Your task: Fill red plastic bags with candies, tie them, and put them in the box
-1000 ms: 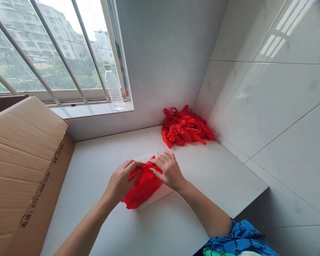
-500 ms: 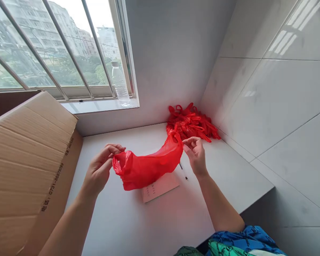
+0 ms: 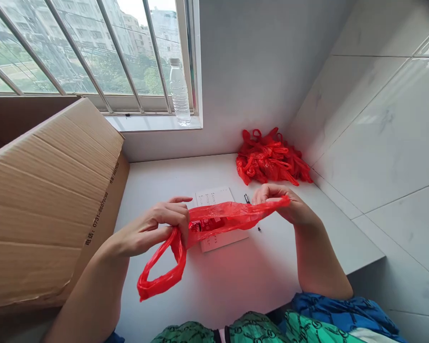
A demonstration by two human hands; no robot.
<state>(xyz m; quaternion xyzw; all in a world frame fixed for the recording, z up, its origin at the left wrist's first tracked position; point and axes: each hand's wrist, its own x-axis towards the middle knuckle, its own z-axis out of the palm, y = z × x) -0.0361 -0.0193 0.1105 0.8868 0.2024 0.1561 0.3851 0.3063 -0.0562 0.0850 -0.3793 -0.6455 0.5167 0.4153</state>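
A thin red plastic bag (image 3: 225,216) is stretched sideways between my hands, above the white table. My left hand (image 3: 160,221) is closed on the bag near its handle loop, which hangs down to the lower left. At the bag's other end, my right hand (image 3: 286,202) pinches the plastic; part of its fingers is behind the bag. Beneath the bag lies a white notepad (image 3: 214,194) with small writing, partly covered. A dark pen (image 3: 247,198) rests beside the pad, its middle hidden by the bag.
Several red plastic bags lie in a heap (image 3: 271,157) in the table's back right corner. On the left stands a large cardboard box (image 3: 53,200) with an open flap. A clear water bottle (image 3: 179,95) is on the sill of the barred window. Tiled wall (image 3: 389,128) borders the right.
The bag has been pulled into a narrower strip, and its left handle loop now hangs open. My left hand has turned palm down, my right hand inward. The view has shifted.
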